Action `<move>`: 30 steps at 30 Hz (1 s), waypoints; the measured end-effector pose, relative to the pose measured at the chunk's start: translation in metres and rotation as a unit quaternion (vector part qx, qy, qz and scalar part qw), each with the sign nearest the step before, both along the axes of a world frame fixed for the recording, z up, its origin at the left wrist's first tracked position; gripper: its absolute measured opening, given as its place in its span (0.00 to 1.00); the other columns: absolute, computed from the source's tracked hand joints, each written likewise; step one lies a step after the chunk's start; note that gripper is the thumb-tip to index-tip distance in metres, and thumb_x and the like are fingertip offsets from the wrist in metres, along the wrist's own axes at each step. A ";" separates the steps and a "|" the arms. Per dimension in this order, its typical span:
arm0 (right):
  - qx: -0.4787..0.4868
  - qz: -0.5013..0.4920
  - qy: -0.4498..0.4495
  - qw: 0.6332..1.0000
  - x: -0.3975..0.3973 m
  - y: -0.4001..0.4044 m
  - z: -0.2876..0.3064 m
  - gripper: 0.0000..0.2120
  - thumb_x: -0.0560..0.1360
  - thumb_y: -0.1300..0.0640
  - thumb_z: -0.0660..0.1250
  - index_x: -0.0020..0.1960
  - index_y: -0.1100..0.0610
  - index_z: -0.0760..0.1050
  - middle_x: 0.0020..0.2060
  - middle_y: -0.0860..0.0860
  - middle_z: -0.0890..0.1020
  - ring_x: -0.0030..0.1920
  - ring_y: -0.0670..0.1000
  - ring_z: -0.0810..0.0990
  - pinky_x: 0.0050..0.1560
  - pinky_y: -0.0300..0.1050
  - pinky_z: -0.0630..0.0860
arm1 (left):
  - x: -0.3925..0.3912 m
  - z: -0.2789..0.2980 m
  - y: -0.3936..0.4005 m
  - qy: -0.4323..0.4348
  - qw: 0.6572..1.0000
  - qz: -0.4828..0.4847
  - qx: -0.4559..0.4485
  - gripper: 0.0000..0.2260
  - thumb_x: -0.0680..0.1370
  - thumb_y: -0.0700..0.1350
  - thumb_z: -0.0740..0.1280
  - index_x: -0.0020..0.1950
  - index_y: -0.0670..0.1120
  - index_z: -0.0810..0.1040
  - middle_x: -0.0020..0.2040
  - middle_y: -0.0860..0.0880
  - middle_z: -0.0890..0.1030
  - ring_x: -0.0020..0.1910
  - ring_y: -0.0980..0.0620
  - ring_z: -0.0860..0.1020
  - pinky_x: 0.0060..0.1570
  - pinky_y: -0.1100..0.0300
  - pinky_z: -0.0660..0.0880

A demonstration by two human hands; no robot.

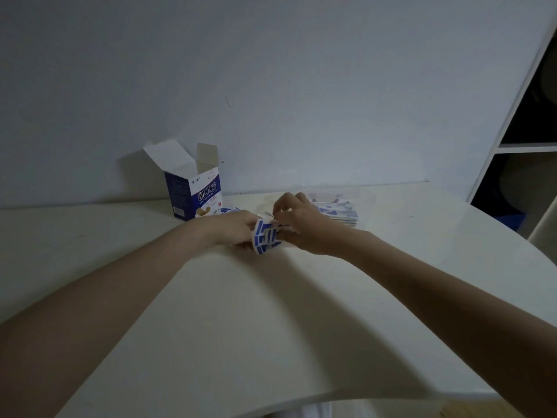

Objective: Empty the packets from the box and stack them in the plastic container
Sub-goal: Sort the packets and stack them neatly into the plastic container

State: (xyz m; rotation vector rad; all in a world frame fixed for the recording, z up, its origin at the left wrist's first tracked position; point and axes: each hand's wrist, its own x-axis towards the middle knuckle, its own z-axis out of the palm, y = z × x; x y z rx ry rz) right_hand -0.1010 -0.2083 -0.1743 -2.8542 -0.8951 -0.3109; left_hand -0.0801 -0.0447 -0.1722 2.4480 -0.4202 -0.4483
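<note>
White table (271,327); pale wall (271,70); shelving unit (512,149) at right.

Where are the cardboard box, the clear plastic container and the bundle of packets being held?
Cardboard box (193,194): head view, blue printed front.
Plastic container (369,196): head view, clear right rim.
Bundle of packets (266,238): head view, blue-striped face between the hands.

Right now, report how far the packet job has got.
Done: the box stands open by the wall, and a stack of packets lies at the clear plastic container; whether it sits inside is hard to tell. In hand: both hands, left and right, hold a fanned bundle of packets. Left: stacking that bundle and the loose packets beside the box.
</note>
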 end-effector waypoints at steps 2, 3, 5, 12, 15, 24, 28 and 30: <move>-0.018 -0.020 0.019 0.999 0.001 -0.001 -0.007 0.14 0.78 0.58 0.61 0.60 0.62 0.72 0.62 0.59 0.72 0.62 0.58 0.69 0.57 0.46 0.67 | -0.002 0.000 -0.006 0.016 0.999 -0.036 0.004 0.09 0.77 0.34 0.62 0.56 0.41 0.75 0.41 0.48 0.75 0.34 0.58 0.71 0.28 0.75 0.66; -0.003 -0.025 0.029 0.999 0.000 -0.003 -0.009 0.12 0.78 0.59 0.61 0.59 0.63 0.72 0.59 0.60 0.75 0.58 0.58 0.73 0.50 0.43 0.68 | -0.002 0.002 -0.007 0.011 0.998 -0.052 0.015 0.13 0.76 0.34 0.63 0.60 0.42 0.74 0.46 0.49 0.76 0.38 0.58 0.73 0.30 0.75 0.68; 0.027 -0.035 0.027 0.999 -0.002 -0.008 -0.012 0.09 0.77 0.62 0.61 0.57 0.62 0.69 0.52 0.62 0.78 0.50 0.60 0.78 0.42 0.45 0.69 | 0.001 0.004 -0.005 -0.014 0.998 -0.058 0.025 0.16 0.75 0.35 0.64 0.62 0.45 0.72 0.51 0.50 0.76 0.42 0.59 0.74 0.34 0.74 0.69; -0.009 -0.049 0.068 0.996 -0.004 -0.020 -0.013 0.13 0.78 0.57 0.60 0.61 0.60 0.69 0.52 0.59 0.79 0.52 0.58 0.78 0.48 0.46 0.71 | 0.003 -0.003 -0.001 -0.039 0.992 -0.062 0.105 0.15 0.75 0.42 0.67 0.61 0.46 0.72 0.46 0.53 0.76 0.45 0.54 0.76 0.40 0.66 0.72; -0.042 -0.064 0.092 0.993 -0.003 -0.023 -0.013 0.14 0.79 0.53 0.58 0.54 0.63 0.74 0.52 0.59 0.77 0.53 0.58 0.76 0.50 0.48 0.70 | 0.000 -0.009 -0.005 -0.080 0.989 -0.063 0.111 0.15 0.74 0.45 0.69 0.60 0.47 0.75 0.46 0.52 0.76 0.45 0.55 0.74 0.38 0.69 0.68; 0.020 -0.118 0.162 0.980 -0.006 -0.043 -0.006 0.10 0.71 0.58 0.69 0.50 0.61 0.76 0.41 0.55 0.80 0.26 0.50 0.74 0.29 0.41 0.72 | -0.006 -0.019 -0.019 -0.138 0.987 -0.056 0.066 0.05 0.71 0.47 0.72 0.44 0.50 0.78 0.30 0.56 0.74 0.30 0.60 0.72 0.31 0.66 0.66; 0.023 -0.128 0.156 0.979 -0.003 -0.040 -0.006 0.07 0.70 0.65 0.65 0.47 0.66 0.79 0.34 0.58 0.80 0.34 0.55 0.78 0.41 0.44 0.77 | -0.007 -0.020 -0.024 -0.175 0.981 -0.048 0.066 0.04 0.72 0.44 0.70 0.44 0.45 0.79 0.31 0.55 0.72 0.32 0.55 0.71 0.32 0.64 0.65; 0.029 -0.130 0.162 0.978 -0.001 -0.043 -0.006 0.07 0.73 0.65 0.62 0.47 0.65 0.78 0.31 0.53 0.80 0.32 0.48 0.76 0.38 0.38 0.73 | -0.006 -0.016 -0.020 -0.174 0.983 -0.034 0.054 0.02 0.72 0.43 0.70 0.42 0.47 0.78 0.32 0.56 0.74 0.31 0.57 0.72 0.32 0.66 0.67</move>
